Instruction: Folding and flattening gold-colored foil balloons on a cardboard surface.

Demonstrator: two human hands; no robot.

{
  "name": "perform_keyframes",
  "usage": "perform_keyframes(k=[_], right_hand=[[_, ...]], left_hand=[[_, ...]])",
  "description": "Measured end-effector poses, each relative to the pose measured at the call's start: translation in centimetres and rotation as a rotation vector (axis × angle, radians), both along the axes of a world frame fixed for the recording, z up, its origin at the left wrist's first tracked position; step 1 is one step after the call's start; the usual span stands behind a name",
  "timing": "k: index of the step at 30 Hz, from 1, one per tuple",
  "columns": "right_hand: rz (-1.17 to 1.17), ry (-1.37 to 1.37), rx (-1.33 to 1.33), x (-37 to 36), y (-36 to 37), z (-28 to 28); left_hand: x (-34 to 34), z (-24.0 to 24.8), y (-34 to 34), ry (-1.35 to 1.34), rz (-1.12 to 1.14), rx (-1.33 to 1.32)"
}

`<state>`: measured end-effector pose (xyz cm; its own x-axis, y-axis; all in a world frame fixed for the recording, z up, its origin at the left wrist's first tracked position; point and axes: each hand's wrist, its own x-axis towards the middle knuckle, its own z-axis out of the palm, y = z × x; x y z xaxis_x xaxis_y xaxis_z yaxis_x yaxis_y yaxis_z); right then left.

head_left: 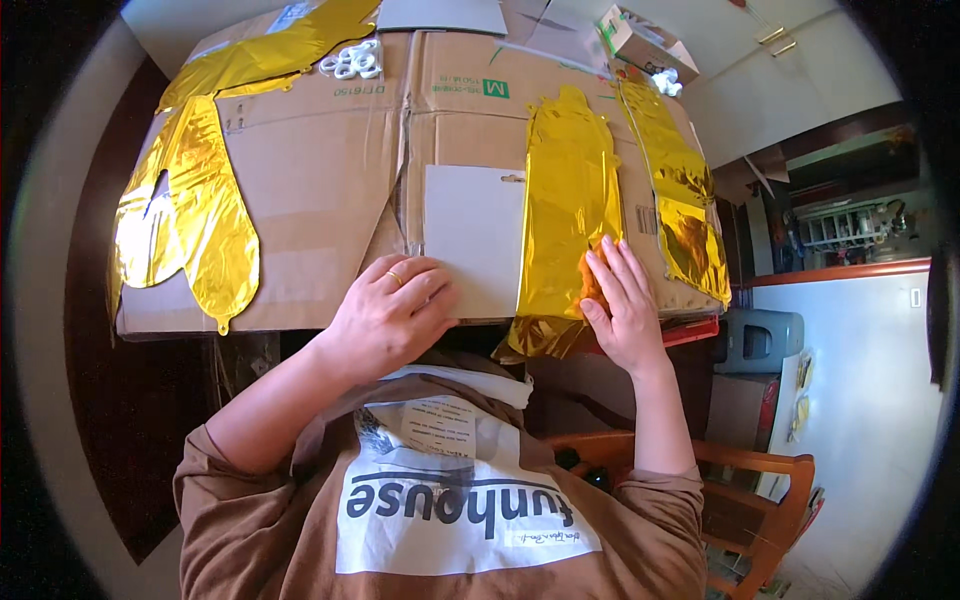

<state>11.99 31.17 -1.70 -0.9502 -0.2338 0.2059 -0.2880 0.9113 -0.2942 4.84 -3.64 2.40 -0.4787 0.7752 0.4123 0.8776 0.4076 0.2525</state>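
Observation:
A gold foil balloon lies flat and lengthwise on the cardboard, its near end hanging past the front edge. My right hand is on its right side, with an orange crumpled cloth under the fingers and beside the thumb. Left of the balloon, partly beneath it, is a white card with a hanging slot near its top. My left hand rests at the card's lower left corner, fingers curled in. What is inside those fingers, if anything, is hidden.
Flattened cardboard covers the table. More gold foil balloons lie at the left and right. White rings in clear wrap sit at the back, a small open box at the far right. A wooden chair stands at my right.

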Motion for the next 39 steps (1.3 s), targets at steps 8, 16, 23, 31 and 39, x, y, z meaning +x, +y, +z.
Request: perform_keyframes(k=[8, 16, 23, 31, 39], right_hand=[[0.078, 0.044, -0.003, -1.2, -2.4, -0.1], [0.112, 0.075, -0.089, -0.4, -5.2, 0.4], [0.084, 0.226, -0.051, 1.4, -2.7, 0.4], [0.127, 0.183, -0.048, 2.1, -1.9, -0.7], [0.126, 0.165, -0.016, 0.3, -1.9, -0.5]], left_hand=[[-0.8, -0.7, 1.4, -0.126, -0.021, 0.052], [-0.3, 1.2, 1.3, -0.209, -0.009, -0.025], [0.0, 0.0, 1.9, -0.176, -0.08, 0.037], [0.1, -0.7, 3.4, -0.096, -0.032, -0.085], [-0.9, -0.2, 3.8, -0.073, 0.059, -0.057]])
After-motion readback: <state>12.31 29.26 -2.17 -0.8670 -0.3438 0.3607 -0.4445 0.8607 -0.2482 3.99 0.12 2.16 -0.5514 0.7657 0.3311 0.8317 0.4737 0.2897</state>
